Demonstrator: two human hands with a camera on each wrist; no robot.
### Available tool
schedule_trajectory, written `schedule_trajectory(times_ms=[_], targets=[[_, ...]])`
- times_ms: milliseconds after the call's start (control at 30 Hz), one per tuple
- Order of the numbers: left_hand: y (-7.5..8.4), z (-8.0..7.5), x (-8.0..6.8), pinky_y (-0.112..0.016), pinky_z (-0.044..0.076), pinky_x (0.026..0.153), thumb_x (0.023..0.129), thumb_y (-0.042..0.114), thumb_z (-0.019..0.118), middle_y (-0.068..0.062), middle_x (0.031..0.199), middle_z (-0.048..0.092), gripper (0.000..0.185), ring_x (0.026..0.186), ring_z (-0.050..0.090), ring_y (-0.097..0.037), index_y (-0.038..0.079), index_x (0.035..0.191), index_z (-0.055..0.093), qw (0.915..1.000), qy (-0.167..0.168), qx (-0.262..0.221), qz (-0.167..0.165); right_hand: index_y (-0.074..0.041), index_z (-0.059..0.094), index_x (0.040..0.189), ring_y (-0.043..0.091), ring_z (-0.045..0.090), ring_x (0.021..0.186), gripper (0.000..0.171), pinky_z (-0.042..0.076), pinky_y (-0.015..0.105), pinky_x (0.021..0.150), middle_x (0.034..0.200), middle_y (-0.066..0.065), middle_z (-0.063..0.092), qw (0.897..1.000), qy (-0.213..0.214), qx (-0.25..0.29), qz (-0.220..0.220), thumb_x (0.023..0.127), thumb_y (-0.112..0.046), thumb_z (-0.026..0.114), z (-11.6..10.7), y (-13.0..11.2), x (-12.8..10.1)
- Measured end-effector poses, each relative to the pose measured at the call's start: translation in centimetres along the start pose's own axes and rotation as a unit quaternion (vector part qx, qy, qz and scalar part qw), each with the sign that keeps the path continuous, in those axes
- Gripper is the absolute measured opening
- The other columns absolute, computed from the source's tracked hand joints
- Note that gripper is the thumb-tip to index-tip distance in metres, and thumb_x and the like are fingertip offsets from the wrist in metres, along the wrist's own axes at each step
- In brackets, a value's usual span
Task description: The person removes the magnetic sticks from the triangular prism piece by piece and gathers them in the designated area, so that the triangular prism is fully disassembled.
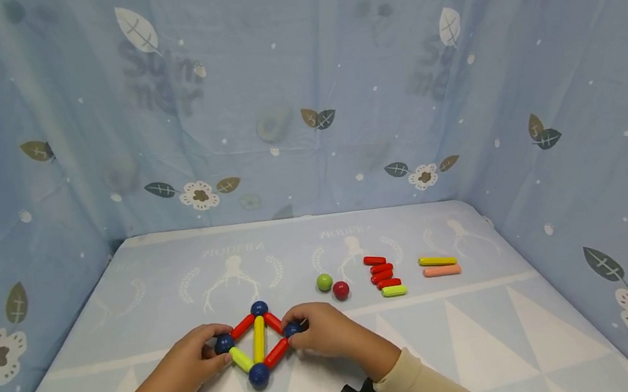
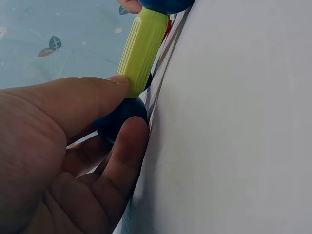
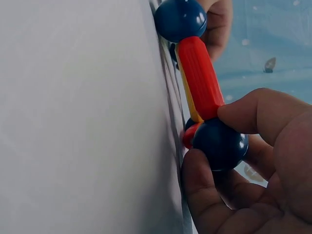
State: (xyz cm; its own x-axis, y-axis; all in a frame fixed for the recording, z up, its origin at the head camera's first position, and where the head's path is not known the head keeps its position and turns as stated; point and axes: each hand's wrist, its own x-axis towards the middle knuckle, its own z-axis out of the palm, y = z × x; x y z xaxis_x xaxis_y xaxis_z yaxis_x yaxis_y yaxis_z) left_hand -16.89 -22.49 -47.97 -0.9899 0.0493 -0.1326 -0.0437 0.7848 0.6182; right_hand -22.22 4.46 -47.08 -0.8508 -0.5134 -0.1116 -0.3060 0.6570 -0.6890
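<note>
A flat diamond of rods and blue balls lies on the table before me. Its sides are red rods (image 1: 278,353) and one lime-green rod (image 1: 241,359), with a yellow rod (image 1: 258,339) across the middle. My left hand (image 1: 189,367) grips the left blue ball (image 2: 120,119), thumb against the end of the lime-green rod. At the opposite corner my right hand (image 1: 327,329) pinches the right blue ball (image 3: 222,145), its thumb touching the red rod's end. The far blue ball (image 1: 259,308) and near blue ball (image 1: 259,376) are untouched.
Behind the right hand sit a green ball (image 1: 324,282) and a dark red ball (image 1: 341,290). Farther right lie several short red rods (image 1: 382,276), another lime-green rod (image 1: 394,291), a yellow rod (image 1: 438,261) and a pink rod (image 1: 442,271). Patterned blue cloth (image 1: 275,94) hangs around the table.
</note>
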Motion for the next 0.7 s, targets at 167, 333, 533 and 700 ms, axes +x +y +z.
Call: schedule_trajectory(times_ms=[167,333,533,700], targets=[[0.0,-0.1,0.1,-0.028,0.044,0.067,0.077,0.038,0.079,0.002,0.103,0.056,0.052,0.08,0.05,-0.014,0.027,0.123,0.059,1.0,-0.003,-0.002,0.0,-0.039,0.067,0.094,0.012,0.052,0.088,0.024,0.043,0.028,0.071,0.099,-0.014,0.058,1.0,-0.004,-0.014,-0.011,0.08,-0.02,0.072,0.0,0.1,0.0],[0.0,-0.1,0.0,-0.028,0.044,0.068,0.079,0.035,0.078,0.001,0.105,0.056,0.049,0.08,0.05,-0.014,0.027,0.123,0.058,1.0,-0.002,-0.004,0.0,-0.038,0.066,0.088,0.012,0.052,0.085,0.022,0.042,0.028,0.068,0.097,-0.012,0.058,1.0,-0.006,-0.021,-0.009,0.081,-0.019,0.071,-0.1,-0.1,0.0],[0.0,-0.1,0.0,-0.029,0.044,0.068,0.08,0.034,0.077,0.002,0.104,0.056,0.047,0.08,0.05,-0.014,0.028,0.123,0.058,1.0,-0.002,-0.007,0.001,-0.034,0.068,0.091,0.013,0.056,0.079,0.015,0.046,0.03,0.065,0.093,-0.011,0.06,1.0,0.005,0.028,-0.006,0.084,-0.02,0.068,-0.9,-0.1,-0.1],[0.0,-0.1,0.0,-0.028,0.043,0.066,0.08,0.034,0.077,0.002,0.102,0.055,0.046,0.079,0.049,-0.014,0.028,0.123,0.058,1.0,-0.001,-0.006,0.002,-0.036,0.068,0.106,0.013,0.057,0.088,0.019,0.052,0.028,0.073,0.099,-0.012,0.061,0.997,0.051,0.059,0.007,0.088,-0.031,0.069,-2.1,0.3,0.0]])
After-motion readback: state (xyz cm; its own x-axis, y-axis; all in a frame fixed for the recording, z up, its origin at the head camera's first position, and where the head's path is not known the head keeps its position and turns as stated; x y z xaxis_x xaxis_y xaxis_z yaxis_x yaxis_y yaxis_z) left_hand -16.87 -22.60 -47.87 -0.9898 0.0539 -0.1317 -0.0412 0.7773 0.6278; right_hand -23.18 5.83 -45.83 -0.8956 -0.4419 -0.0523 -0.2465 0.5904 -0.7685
